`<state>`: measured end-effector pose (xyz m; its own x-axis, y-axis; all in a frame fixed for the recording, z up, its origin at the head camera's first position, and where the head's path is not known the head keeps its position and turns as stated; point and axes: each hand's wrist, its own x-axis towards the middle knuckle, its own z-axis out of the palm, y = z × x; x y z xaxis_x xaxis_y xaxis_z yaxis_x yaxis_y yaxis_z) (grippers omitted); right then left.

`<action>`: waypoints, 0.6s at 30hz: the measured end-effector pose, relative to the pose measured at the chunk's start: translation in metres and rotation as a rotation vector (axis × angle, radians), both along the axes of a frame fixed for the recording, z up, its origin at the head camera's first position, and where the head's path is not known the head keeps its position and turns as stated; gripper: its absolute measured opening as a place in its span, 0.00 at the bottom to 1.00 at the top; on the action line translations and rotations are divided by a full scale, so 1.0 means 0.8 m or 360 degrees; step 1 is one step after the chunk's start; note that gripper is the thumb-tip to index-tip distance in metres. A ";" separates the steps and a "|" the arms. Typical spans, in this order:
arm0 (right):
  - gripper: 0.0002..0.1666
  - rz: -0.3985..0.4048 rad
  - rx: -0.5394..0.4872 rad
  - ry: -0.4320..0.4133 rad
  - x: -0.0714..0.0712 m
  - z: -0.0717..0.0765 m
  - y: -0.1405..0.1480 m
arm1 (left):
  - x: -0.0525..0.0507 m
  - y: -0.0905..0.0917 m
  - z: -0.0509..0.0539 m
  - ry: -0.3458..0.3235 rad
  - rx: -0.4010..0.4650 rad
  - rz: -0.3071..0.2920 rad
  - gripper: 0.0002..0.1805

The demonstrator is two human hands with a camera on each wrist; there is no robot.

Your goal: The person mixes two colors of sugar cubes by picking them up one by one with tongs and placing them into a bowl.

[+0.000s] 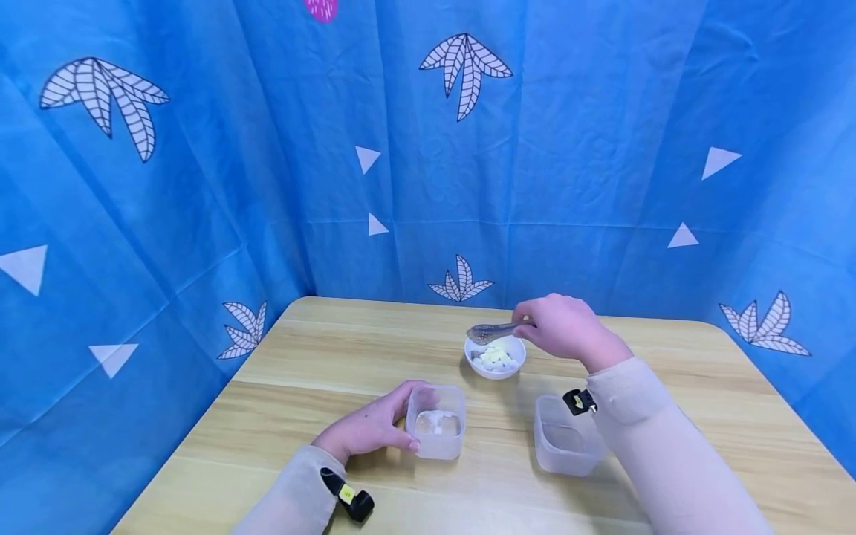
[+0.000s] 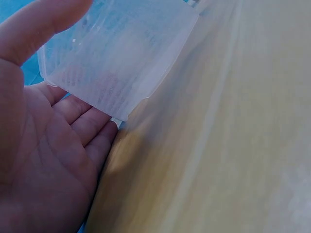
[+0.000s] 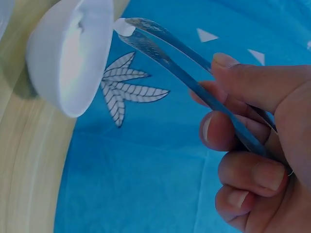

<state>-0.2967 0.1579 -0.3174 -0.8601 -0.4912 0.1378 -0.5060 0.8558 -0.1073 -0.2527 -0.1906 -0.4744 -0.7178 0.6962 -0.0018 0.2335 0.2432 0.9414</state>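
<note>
My right hand [image 1: 558, 327] grips metal tongs [image 3: 189, 83] above the white bowl [image 1: 495, 374]. A small white chunk [image 3: 125, 27] is pinched between the tong tips, by the bowl's rim in the right wrist view. White and pale yellow chunks [image 1: 496, 360] lie in the bowl. At the left, my left hand [image 1: 374, 428] holds a translucent square plastic container [image 1: 439, 447], thumb on the near side and fingers at the far side. Some white material [image 1: 438, 422] shows on its bottom. The left wrist view has the palm [image 2: 48, 160] facing the container's wall.
A second translucent plastic container [image 1: 563, 462] stands to the right, partly beneath my right forearm. The wooden table [image 1: 374, 349] ends at the back against a blue patterned curtain [image 1: 575, 186], which also hangs along the left side.
</note>
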 end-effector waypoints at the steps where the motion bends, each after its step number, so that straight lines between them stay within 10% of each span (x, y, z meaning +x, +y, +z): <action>1: 0.08 -0.0010 0.0006 -0.0007 -0.002 -0.003 0.001 | 0.000 0.000 0.000 -0.0006 -0.0005 0.0005 0.46; 18: 0.17 -0.0117 -0.0057 -0.0068 0.002 -0.015 0.026 | 0.002 0.001 0.002 0.0025 -0.0074 0.0054 0.47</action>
<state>-0.2953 0.1784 -0.3297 -0.8990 -0.4220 0.1169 -0.4364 0.8857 -0.1586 -0.2510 -0.1894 -0.4727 -0.7411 0.6710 -0.0222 0.2388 0.2944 0.9254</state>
